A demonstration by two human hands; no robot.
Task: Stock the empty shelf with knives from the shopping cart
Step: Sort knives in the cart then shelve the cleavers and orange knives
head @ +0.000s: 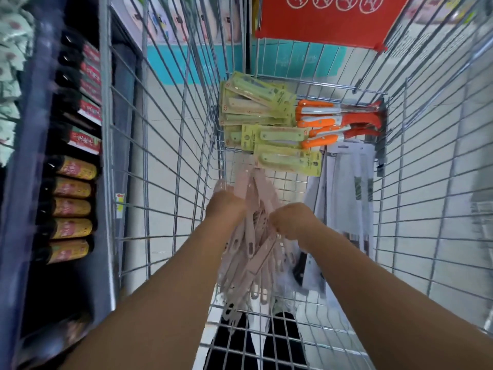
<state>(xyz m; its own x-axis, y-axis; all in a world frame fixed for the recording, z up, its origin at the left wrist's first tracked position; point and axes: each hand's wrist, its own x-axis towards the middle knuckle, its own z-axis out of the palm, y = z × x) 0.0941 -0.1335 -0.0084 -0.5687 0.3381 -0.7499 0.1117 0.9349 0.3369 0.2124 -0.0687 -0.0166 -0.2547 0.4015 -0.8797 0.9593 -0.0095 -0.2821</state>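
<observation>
Both my arms reach down into a wire shopping cart (170,161). A pile of pale pink packaged knives (253,252) lies in the cart's near half. My left hand (226,206) grips the top of that pink bundle. My right hand (290,220) is curled on the same bundle from the right side. Farther back lie green carded knives (266,121), orange-handled knives (338,121) and white carded knives (346,182). The picture is motion-blurred, so fingers are hard to make out.
A dark shelf unit (88,145) with rows of bottles stands close on the left of the cart. A red plastic flap (328,20) hangs at the cart's far end. Pale floor tiles show through the cart's wires.
</observation>
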